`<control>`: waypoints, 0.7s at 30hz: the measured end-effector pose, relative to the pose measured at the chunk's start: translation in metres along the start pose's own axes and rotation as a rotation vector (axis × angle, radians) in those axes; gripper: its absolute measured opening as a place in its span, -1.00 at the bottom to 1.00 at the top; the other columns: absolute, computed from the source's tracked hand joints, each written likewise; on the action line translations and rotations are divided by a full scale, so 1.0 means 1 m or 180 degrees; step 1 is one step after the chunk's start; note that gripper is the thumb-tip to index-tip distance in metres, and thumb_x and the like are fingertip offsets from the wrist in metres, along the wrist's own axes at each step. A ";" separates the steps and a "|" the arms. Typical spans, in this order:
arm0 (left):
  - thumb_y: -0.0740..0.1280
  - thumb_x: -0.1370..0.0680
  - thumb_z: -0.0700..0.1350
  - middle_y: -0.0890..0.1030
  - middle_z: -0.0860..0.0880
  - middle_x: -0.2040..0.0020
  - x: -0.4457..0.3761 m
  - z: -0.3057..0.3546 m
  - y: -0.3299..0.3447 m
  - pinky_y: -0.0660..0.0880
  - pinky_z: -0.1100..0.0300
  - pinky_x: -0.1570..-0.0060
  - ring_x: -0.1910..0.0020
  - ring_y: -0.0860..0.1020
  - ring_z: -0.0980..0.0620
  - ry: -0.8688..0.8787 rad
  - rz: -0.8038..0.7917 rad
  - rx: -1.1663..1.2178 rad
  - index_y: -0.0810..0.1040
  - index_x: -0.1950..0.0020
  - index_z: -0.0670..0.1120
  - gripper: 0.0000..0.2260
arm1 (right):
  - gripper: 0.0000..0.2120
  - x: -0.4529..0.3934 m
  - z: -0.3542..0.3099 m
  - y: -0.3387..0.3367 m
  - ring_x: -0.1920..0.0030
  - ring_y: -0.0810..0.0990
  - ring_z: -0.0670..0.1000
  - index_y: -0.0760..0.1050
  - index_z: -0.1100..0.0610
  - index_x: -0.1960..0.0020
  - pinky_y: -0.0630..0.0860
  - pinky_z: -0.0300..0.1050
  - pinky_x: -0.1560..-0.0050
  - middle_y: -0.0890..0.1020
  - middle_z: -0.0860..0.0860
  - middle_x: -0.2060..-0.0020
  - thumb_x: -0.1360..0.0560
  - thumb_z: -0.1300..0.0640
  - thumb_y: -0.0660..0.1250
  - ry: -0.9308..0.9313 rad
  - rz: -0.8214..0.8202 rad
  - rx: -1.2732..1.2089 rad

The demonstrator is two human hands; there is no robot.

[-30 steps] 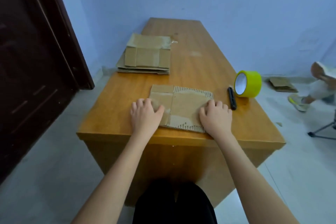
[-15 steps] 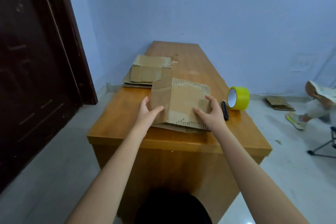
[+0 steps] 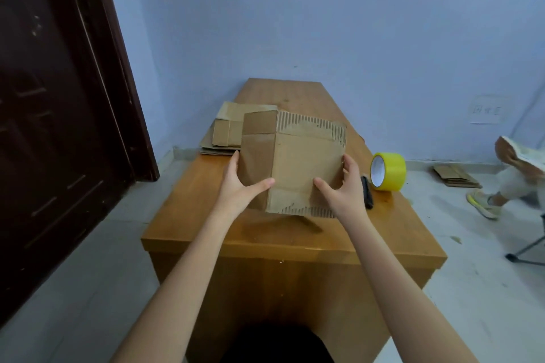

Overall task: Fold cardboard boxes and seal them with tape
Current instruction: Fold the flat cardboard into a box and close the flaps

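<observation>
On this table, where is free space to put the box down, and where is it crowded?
Free patches: the near strip of the table, between the held box and the front edge, and the far end beyond the flat cardboard stack. Crowded: the right edge, where the yellow tape roll and a black tool sit beside the right hand.
</observation>
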State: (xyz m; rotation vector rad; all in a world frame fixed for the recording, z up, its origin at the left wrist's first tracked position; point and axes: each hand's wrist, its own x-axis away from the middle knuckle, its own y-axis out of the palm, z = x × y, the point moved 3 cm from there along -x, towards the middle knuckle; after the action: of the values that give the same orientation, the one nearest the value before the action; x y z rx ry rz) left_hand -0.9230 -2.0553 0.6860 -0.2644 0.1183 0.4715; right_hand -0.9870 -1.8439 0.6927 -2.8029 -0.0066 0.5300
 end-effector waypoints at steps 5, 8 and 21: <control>0.53 -0.36 0.05 0.13 0.04 -0.54 -0.005 0.001 -0.004 0.23 -0.07 -0.40 -0.49 0.16 -0.02 0.0134 -0.0078 -0.0376 -0.02 -0.55 0.09 -0.05 | -0.44 0.004 0.001 -0.001 -0.28 0.44 0.02 0.27 0.12 -0.43 0.44 -0.17 -0.19 0.42 -0.04 -0.32 -0.49 0.24 0.39 -0.0180 0.0144 -0.0247; 0.54 -0.31 0.10 0.14 0.05 -0.54 -0.005 0.004 -0.002 0.23 -0.07 -0.40 -0.49 0.18 -0.02 0.0082 -0.0093 -0.0306 -0.03 -0.56 0.09 -0.01 | -0.58 0.006 -0.002 -0.005 -0.21 0.50 0.01 0.38 0.07 -0.34 0.50 -0.14 -0.17 0.50 -0.04 -0.23 -0.52 0.26 0.33 -0.0270 0.0171 -0.0497; 0.51 -0.21 0.08 0.18 0.03 -0.53 0.009 0.006 -0.009 0.25 -0.05 -0.42 -0.48 0.21 0.02 -0.0088 -0.0747 -0.0001 -0.04 -0.55 0.14 0.05 | -0.53 0.021 0.015 -0.008 -0.33 0.42 -0.14 0.33 -0.24 -0.35 0.41 -0.08 -0.30 0.49 -0.24 -0.28 -0.47 -0.27 0.08 0.0301 -0.1384 -0.0957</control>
State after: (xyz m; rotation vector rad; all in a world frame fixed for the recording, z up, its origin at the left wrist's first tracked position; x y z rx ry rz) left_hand -0.9102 -2.0578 0.6920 -0.2683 0.0593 0.2421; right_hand -0.9723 -1.8307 0.6739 -2.9737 -0.7121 0.3093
